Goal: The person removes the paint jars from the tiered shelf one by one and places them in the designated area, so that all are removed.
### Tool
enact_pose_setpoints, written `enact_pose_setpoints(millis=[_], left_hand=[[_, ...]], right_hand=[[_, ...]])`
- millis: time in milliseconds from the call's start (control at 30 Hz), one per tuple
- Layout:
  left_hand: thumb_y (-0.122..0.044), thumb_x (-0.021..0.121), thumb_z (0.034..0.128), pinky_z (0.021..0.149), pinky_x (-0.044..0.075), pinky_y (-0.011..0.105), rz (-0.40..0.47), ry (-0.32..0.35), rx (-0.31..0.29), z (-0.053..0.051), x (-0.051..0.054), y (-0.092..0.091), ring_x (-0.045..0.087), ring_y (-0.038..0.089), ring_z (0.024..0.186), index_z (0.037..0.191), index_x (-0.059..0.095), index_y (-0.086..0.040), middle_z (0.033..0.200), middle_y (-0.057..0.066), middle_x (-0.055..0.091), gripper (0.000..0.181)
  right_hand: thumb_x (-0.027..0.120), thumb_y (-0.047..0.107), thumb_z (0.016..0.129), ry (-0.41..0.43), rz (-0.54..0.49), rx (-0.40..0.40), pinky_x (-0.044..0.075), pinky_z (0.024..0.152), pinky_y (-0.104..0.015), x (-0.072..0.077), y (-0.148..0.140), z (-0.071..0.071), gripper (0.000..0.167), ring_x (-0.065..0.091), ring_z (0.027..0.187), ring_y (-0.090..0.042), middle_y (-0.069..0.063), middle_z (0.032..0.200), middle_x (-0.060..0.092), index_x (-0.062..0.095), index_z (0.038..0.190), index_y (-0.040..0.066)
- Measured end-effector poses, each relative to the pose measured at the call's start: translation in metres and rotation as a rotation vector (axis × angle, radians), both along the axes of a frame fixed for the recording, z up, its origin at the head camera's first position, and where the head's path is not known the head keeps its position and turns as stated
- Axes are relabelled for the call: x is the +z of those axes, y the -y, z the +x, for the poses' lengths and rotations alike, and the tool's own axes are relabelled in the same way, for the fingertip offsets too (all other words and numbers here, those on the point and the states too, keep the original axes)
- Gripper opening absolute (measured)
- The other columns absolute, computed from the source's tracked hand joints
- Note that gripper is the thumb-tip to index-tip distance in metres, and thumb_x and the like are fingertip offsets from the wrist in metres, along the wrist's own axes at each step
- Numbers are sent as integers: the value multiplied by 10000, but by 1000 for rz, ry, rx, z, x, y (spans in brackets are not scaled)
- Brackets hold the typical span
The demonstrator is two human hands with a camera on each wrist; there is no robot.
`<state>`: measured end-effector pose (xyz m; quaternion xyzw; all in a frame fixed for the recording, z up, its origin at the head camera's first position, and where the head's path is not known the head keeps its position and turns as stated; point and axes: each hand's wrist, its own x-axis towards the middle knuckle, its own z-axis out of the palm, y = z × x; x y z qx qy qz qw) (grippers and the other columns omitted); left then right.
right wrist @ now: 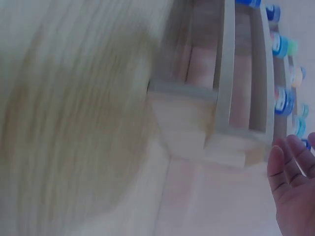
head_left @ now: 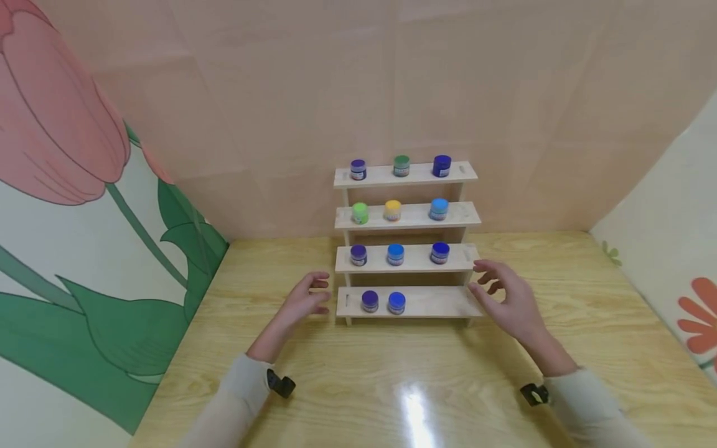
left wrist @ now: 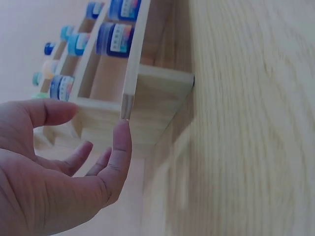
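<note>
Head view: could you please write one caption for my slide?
Four-tier wooden stand with eleven lidded jars, between a person's left grip and right grip.

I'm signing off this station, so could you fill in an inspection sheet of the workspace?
Surface: wood-grain table, bright glare near the front.
Job's things: four-tier wooden rack bearing eleven lidded jars: three on every tier except the lowest, which has two.
Clutter: nothing seen.
Grips: left grip at the rack's left end, right grip at its right end; neither holds anything; contact with the rack unclear.
Cables: nothing seen.
Surroundings: pinkish backdrop behind, painted tulip left, orange flower right.
</note>
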<state>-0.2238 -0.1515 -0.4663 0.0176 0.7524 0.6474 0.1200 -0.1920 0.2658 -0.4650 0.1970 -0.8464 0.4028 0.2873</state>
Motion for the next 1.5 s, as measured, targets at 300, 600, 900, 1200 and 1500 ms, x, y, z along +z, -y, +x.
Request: enact_pose_setpoints(millis=[300, 600, 900, 1200, 1500], left_hand=[[25, 602, 903, 838, 596, 454, 87, 104, 19, 3, -8, -6, 576, 256, 985, 1450, 425, 39, 1323, 265, 460, 575], [34, 632, 880, 708, 589, 299, 151, 163, -3, 0, -18, -9, 597, 212, 889, 1455, 423, 23, 1270, 225, 477, 613], [89, 624, 863, 663, 571, 280, 160, 179, -25, -3, -23, -14, 612, 205, 809, 1429, 456, 8, 1172, 171, 524, 596], [139, 602, 851, 649, 553, 256, 166, 165, -42, -6, -28, -14, 572, 190, 835, 1434, 434, 42, 1109, 144, 503, 614], [133, 599, 864, 654, 553, 253, 155, 175, -43, -8, -29, -15, 574, 193, 842, 1445, 429, 44, 1123, 150, 506, 612]], right_hand=[[739, -147, 809, 59, -70, 67, 505, 667, -119, 16, 35, 19, 387, 607, 828, -41, -163, 997, 666, 639, 1178, -85], [746, -12, 890, 177, -86, 106, 525, 695, -158, -7, 39, 8, 376, 608, 868, -56, -165, 1081, 698, 634, 1249, -3], [745, 42, 910, 261, -87, 139, 552, 698, -217, -11, 55, 9, 364, 607, 865, -113, -127, 1099, 690, 633, 1256, 24], [763, 66, 902, 285, -71, 205, 584, 706, -268, -14, 71, 7, 342, 635, 860, -152, -119, 1094, 693, 651, 1223, 37], [775, 80, 891, 276, -61, 260, 594, 716, -287, -12, 83, 5, 328, 661, 853, -172, -90, 1056, 699, 659, 1191, 13]])
